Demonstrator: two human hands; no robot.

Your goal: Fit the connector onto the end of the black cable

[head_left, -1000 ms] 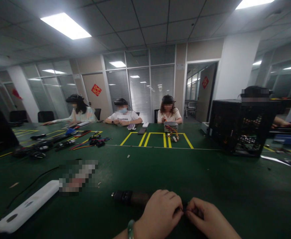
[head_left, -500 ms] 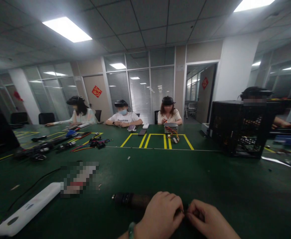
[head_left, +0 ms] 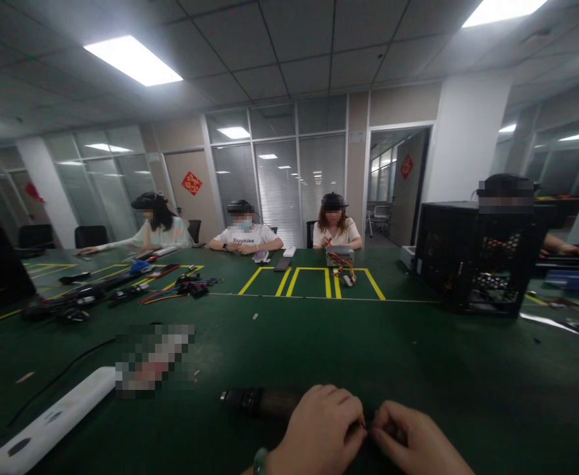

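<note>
My left hand [head_left: 319, 429] and my right hand [head_left: 413, 442] meet at the bottom edge of the view, fingers curled and pinched together on a small dark part that I cannot make out. A dark cylindrical object [head_left: 260, 401] lies on the green table [head_left: 418, 356] and runs from the left under my left hand. A green bangle [head_left: 258, 460] circles my left wrist.
A white power strip [head_left: 47, 425] lies at the lower left. A black open computer case [head_left: 477, 254] stands at the right. Cables and connectors [head_left: 121, 287] are spread at the left. Three people sit at the far side, another behind the case. Yellow tape lines [head_left: 309, 277] mark the table.
The view has tilted up slightly, so my hands sit a little lower in the picture. They stay pinched together in the same place.
</note>
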